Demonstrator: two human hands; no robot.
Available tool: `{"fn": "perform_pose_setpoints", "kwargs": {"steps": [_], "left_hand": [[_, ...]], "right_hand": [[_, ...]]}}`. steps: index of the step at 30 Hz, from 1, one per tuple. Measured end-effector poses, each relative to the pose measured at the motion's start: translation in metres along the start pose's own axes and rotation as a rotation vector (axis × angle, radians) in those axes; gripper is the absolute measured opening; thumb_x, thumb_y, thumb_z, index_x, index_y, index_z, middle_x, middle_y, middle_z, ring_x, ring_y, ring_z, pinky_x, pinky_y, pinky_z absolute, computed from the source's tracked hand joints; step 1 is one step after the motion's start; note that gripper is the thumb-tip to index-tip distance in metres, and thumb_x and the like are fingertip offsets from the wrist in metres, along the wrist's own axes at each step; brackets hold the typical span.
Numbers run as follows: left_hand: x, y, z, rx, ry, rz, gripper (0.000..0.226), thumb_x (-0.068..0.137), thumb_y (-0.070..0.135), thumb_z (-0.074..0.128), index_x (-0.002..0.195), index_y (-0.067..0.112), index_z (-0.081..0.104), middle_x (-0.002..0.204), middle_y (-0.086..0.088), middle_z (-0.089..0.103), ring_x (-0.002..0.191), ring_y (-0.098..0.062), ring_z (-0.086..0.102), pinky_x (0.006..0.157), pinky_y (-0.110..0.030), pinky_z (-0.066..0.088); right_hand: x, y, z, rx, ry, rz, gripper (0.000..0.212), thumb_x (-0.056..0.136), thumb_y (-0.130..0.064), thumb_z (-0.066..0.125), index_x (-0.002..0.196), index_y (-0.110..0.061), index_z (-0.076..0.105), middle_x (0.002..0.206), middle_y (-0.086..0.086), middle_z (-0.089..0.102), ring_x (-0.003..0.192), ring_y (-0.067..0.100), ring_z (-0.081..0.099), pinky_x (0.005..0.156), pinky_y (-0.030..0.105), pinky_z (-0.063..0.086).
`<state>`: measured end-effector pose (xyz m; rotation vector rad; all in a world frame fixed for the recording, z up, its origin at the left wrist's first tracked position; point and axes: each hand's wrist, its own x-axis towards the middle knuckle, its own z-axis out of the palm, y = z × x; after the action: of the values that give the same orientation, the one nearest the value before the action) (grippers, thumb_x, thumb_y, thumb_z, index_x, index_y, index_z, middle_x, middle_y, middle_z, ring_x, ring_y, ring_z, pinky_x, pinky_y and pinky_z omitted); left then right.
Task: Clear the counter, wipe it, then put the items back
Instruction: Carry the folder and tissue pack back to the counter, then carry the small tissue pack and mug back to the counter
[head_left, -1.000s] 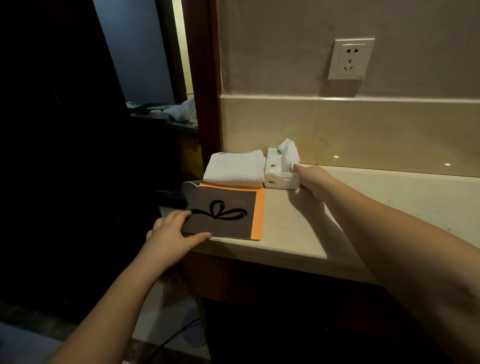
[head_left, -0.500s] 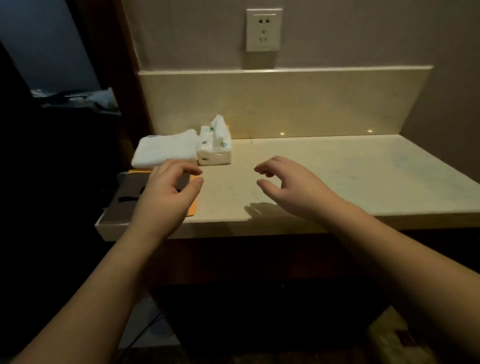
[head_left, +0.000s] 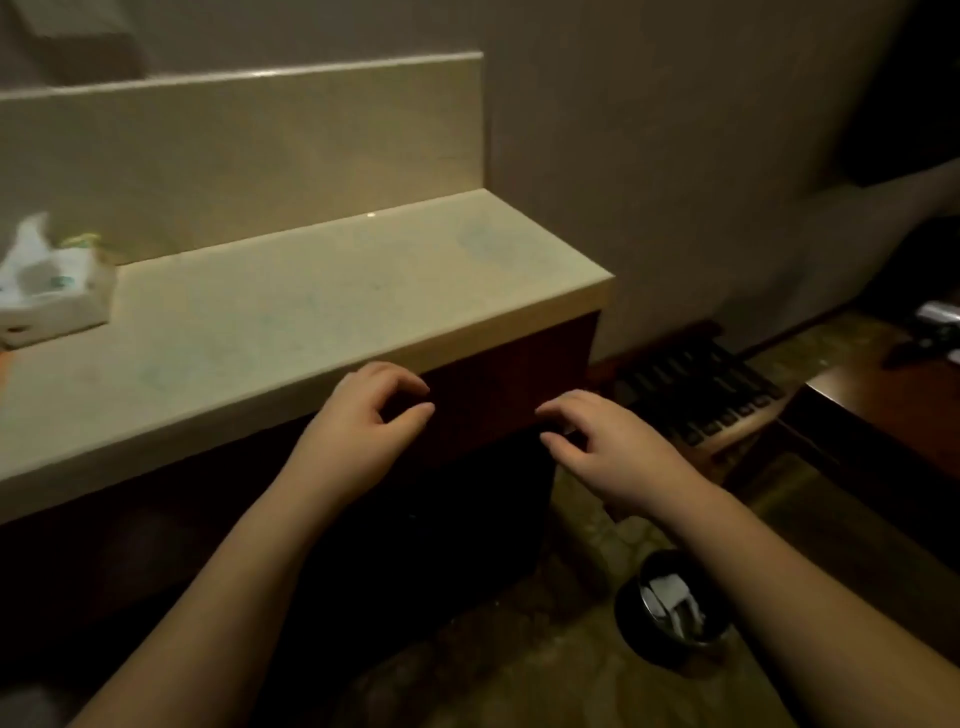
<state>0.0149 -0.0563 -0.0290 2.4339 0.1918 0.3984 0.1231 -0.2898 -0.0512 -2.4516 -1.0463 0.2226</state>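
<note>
Your two hands, left (head_left: 358, 431) and right (head_left: 613, 452), hang loosely curled and empty before the bench (head_left: 291, 312); one tissue pack (head_left: 52, 291) sits at its far left.

tissue pack (head_left: 54, 288) on counter (head_left: 311, 306), empty hands

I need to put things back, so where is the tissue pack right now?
In the head view the tissue pack sits at the far left of the counter, against the backsplash, well away from both hands.
</note>
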Motion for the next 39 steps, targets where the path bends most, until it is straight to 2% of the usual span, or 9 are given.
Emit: {"fn": "perform_pose_setpoints", "kwargs": {"steps": [3, 12, 19, 22, 26, 31, 35, 37, 39], "left_hand": [[0.006, 0.033, 0.064, 0.007, -0.136, -0.009, 0.013, 0.091, 0.034, 0.06, 0.104, 0.033, 0.06, 0.113, 0.015, 0.054, 0.109, -0.004, 0.05, 0.078, -0.011, 0.037], [0.02, 0.107, 0.253, 0.126, -0.496, -0.046, 0.026, 0.093, 0.04, 0.057, 0.116, 0.029, 0.061, 0.116, 0.015, 0.051, 0.11, -0.007, 0.051, 0.094, -0.028, 0.046], [0.032, 0.149, 0.359, 0.204, -0.706, -0.035, 0.029, 0.094, 0.039, 0.054, 0.116, 0.022, 0.062, 0.116, 0.006, 0.054, 0.104, -0.013, 0.055, 0.089, -0.032, 0.049], [0.04, 0.171, 0.393, 0.188, -0.756, -0.012, 0.029, 0.093, 0.04, 0.055, 0.115, 0.022, 0.061, 0.115, 0.005, 0.053, 0.098, -0.013, 0.056, 0.077, -0.026, 0.048], [0.061, 0.206, 0.434, 0.149, -0.796, 0.063, 0.027, 0.094, 0.035, 0.055, 0.115, 0.02, 0.061, 0.114, 0.004, 0.055, 0.088, -0.008, 0.056, 0.06, -0.019, 0.04], [0.106, 0.26, 0.485, 0.073, -0.81, 0.159, 0.025, 0.094, 0.033, 0.056, 0.116, 0.02, 0.061, 0.108, 0.003, 0.057, 0.077, -0.01, 0.059, 0.056, -0.023, 0.043], [0.153, 0.303, 0.522, 0.05, -0.848, 0.202, 0.02, 0.095, 0.032, 0.054, 0.111, 0.021, 0.059, 0.099, 0.003, 0.06, 0.071, -0.014, 0.062, 0.057, -0.031, 0.051], [0.18, 0.322, 0.539, 0.018, -0.867, 0.181, 0.015, 0.095, 0.03, 0.054, 0.107, 0.022, 0.059, 0.088, 0.002, 0.063, 0.067, -0.016, 0.063, 0.056, -0.031, 0.051], [0.205, 0.337, 0.554, -0.042, -0.889, 0.136, 0.013, 0.095, 0.029, 0.055, 0.106, 0.024, 0.059, 0.087, 0.001, 0.064, 0.069, -0.016, 0.063, 0.057, -0.03, 0.05]], "right_hand": [[-0.046, 0.063, -0.003, 0.015, 0.007, 0.138, 0.036, 0.096, -0.038, 0.049, 0.131, -0.027, 0.052, 0.126, -0.013, 0.051, 0.111, 0.002, 0.05, 0.088, 0.015, 0.04], [-0.179, 0.234, 0.003, 0.098, -0.003, 0.621, 0.038, 0.096, -0.037, 0.049, 0.131, -0.023, 0.053, 0.132, -0.006, 0.052, 0.113, 0.01, 0.054, 0.09, 0.023, 0.045], [-0.268, 0.32, 0.004, 0.165, -0.058, 0.916, 0.038, 0.097, -0.037, 0.047, 0.13, -0.021, 0.055, 0.129, -0.002, 0.054, 0.11, 0.014, 0.055, 0.09, 0.025, 0.046], [-0.293, 0.345, 0.001, 0.201, -0.024, 1.016, 0.036, 0.097, -0.036, 0.047, 0.129, -0.021, 0.056, 0.128, -0.002, 0.056, 0.109, 0.014, 0.056, 0.087, 0.022, 0.043], [-0.309, 0.376, -0.01, 0.247, 0.023, 1.116, 0.034, 0.097, -0.034, 0.047, 0.125, -0.021, 0.059, 0.121, 0.0, 0.06, 0.103, 0.016, 0.058, 0.088, 0.027, 0.047], [-0.307, 0.42, -0.046, 0.26, 0.151, 1.206, 0.032, 0.096, -0.031, 0.049, 0.126, -0.02, 0.058, 0.115, 0.0, 0.062, 0.091, 0.012, 0.059, 0.077, 0.026, 0.049], [-0.293, 0.464, -0.085, 0.248, 0.208, 1.259, 0.033, 0.097, -0.029, 0.049, 0.128, -0.019, 0.056, 0.102, -0.002, 0.062, 0.073, 0.009, 0.058, 0.057, 0.021, 0.042], [-0.286, 0.486, -0.105, 0.269, 0.256, 1.302, 0.033, 0.098, -0.029, 0.048, 0.128, -0.018, 0.055, 0.099, -0.003, 0.061, 0.072, 0.009, 0.058, 0.055, 0.022, 0.041], [-0.279, 0.506, -0.124, 0.317, 0.341, 1.359, 0.032, 0.098, -0.029, 0.048, 0.126, -0.018, 0.056, 0.093, -0.005, 0.059, 0.074, 0.01, 0.057, 0.059, 0.024, 0.044]]}}
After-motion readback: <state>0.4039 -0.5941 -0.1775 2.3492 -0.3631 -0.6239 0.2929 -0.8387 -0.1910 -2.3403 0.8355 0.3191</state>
